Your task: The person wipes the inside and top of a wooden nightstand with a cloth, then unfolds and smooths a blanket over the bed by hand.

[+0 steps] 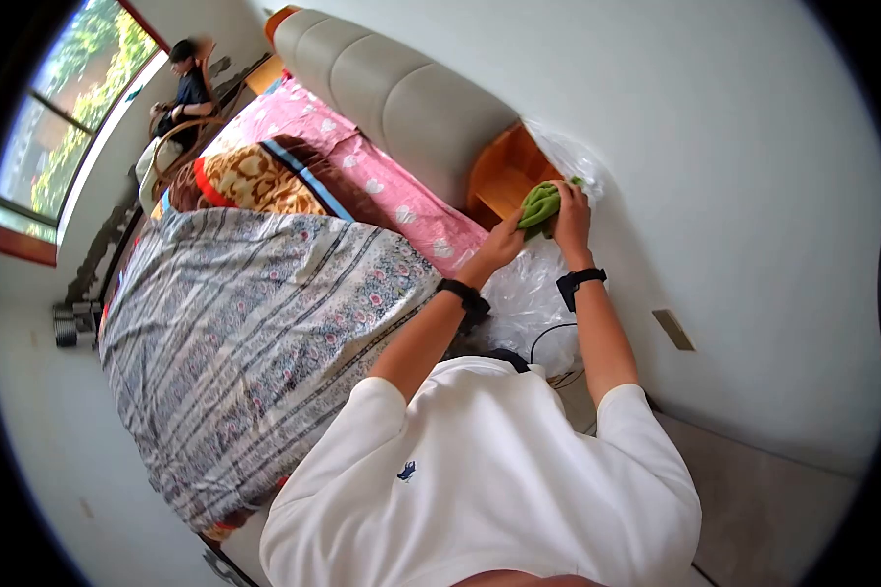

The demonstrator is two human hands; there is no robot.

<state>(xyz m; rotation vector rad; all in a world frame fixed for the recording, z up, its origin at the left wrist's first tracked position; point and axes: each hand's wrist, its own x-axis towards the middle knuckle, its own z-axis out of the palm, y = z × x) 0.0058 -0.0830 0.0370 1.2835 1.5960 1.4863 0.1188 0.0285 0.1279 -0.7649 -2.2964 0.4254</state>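
Observation:
A crumpled green cloth (539, 206) is held up between my two hands, in front of the wooden nightstand (504, 174) by the headboard. My left hand (500, 245) grips its lower left side, fingers closed. On the other side, my right hand (572, 217) has its fingers wrapped over the cloth's right edge. The underside of the cloth and some fingertips are hidden. Each wrist wears a black band. Clear plastic sheeting (529, 293) lies below the hands, and more of it bunches behind them against the wall.
To the left is a bed with a patterned grey sheet (274, 323), a brown floral blanket (255, 181) and pink bedding (382, 186). A padded headboard (382, 93) stands along the wall. A person (188, 93) sits in a chair near the window (88, 88). A thin black cable runs by the plastic.

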